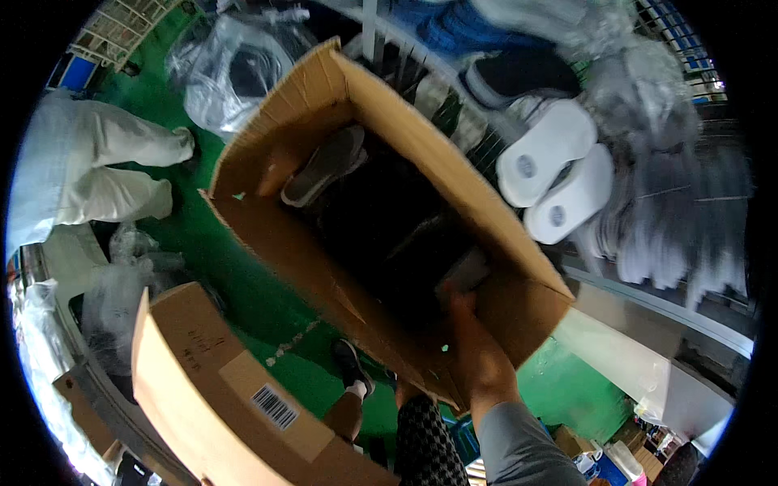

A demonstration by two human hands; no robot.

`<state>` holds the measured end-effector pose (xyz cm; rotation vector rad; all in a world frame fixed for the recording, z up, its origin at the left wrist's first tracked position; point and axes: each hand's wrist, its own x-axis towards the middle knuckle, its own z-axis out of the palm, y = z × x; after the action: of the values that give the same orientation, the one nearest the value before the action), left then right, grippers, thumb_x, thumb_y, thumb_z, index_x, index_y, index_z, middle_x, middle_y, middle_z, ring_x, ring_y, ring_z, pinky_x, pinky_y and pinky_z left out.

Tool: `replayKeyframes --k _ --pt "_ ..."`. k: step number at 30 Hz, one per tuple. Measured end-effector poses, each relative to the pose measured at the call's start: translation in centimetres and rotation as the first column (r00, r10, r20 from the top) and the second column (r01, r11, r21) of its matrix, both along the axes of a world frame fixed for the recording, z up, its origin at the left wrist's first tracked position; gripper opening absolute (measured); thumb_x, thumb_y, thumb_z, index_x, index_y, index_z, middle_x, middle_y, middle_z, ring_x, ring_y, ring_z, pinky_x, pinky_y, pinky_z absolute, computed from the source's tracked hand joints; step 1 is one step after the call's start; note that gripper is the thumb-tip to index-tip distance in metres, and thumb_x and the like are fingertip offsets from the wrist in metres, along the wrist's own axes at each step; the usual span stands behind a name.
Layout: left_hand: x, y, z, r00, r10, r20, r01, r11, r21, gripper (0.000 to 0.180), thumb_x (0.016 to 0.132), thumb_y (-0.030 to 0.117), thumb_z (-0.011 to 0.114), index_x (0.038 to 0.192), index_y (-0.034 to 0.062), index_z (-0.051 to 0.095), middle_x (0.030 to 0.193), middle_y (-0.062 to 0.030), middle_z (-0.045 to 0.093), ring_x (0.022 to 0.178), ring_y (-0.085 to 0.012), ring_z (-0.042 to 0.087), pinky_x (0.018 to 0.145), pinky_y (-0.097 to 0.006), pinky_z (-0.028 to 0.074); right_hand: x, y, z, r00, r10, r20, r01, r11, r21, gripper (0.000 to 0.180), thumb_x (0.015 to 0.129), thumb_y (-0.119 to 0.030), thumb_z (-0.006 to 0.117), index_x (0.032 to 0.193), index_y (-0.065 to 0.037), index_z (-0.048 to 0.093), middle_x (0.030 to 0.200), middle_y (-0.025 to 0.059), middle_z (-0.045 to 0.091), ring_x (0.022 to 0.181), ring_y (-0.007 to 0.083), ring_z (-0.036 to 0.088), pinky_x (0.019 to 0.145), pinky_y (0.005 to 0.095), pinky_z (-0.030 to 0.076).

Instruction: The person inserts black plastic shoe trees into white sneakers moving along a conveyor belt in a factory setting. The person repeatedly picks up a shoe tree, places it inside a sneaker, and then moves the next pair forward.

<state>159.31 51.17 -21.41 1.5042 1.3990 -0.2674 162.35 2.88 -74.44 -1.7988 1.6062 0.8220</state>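
**Carton held at its near wall, shoes inside**

Grey-sleeved and closest to the lens, the right hand (474, 344) comes up from the lower edge and grips the near wall of the open cardboard carton (454, 174), fingers folded over the rim beside something pale that I cannot make out. At the far-left corner of the carton a second hand, seemingly the left hand (274, 172), presses the inner wall; whether its fingers close on anything is not clear. The carton hangs tilted above the green floor (243, 283), between the person's knees and a wire rack on the right.

Judging by the two-handed hold, the step is carrying or tipping the carton; steadiness at both corners matters most.

Inside lies a dark shoe with a grey rubber sole (324, 166) on a black, matte heap. The cardboard is plain brown and creased. White moulded soles (559, 174) lie on the rack. A second, labelled carton (211, 389) sits near left, with crinkled clear plastic bags (231, 69) beyond.
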Motion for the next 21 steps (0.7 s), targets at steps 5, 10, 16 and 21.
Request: replayKeyframes --k 5,10,16,21 --pt "-1.9 3.4 -3.6 0.988 0.127 -0.086 -0.125 0.991 0.038 0.083 0.092 0.059 0.054 0.15 0.0013 0.04 0.15 -0.0268 0.042 0.131 -0.0456 0.046 0.106 -0.059 0.041 4.1 2.9 -6.0 0.949 -0.312 -0.047 0.301 0.94 -0.164 0.089 0.076 -0.064 0.077 0.123 0.01 0.061 0.134 0.0273 0.057 0.123 0.0357 0.057 0.1 0.0473 0.048" --pt "-2.5 6.1 -5.1 0.986 0.142 -0.086 -0.144 0.989 -0.02 0.083 0.092 0.059 0.054 0.15 0.001 0.04 0.15 -0.027 0.042 0.131 -0.0455 0.046 0.106 -0.059 0.041 3.0 -1.0 -3.4 0.99 -0.136 0.043 0.142 0.954 -0.263 0.08 0.075 -0.053 0.081 0.121 0.011 0.064 0.126 0.0271 0.065 0.117 0.0391 0.063 0.101 0.0481 0.049" --pt "-5.7 8.0 -4.3 0.985 0.168 0.026 -0.163 0.978 -0.132 0.084 0.092 0.059 0.055 0.15 0.0006 0.04 0.15 -0.0273 0.042 0.131 -0.0455 0.046 0.106 -0.059 0.041 3.2 4.5 16.2 0.915 0.109 0.389 -0.113 0.994 -0.013 0.084 0.064 -0.044 0.087 0.126 0.005 0.059 0.118 0.0264 0.069 0.109 0.0374 0.069 0.09 0.0459 0.056" --pt "-6.7 8.3 -3.2 0.978 0.105 0.183 -0.048 0.956 -0.29 0.085 0.091 0.056 0.058 0.151 -0.0016 0.038 0.15 -0.0269 0.043 0.132 -0.0457 0.045 0.107 -0.058 0.04 -1.2 9.4 40.0 0.722 0.181 0.668 -0.464 0.843 0.273 0.089 0.072 -0.039 0.085 0.141 0.001 0.049 0.131 0.0194 0.061 0.121 0.0289 0.058 0.104 0.0409 0.046"
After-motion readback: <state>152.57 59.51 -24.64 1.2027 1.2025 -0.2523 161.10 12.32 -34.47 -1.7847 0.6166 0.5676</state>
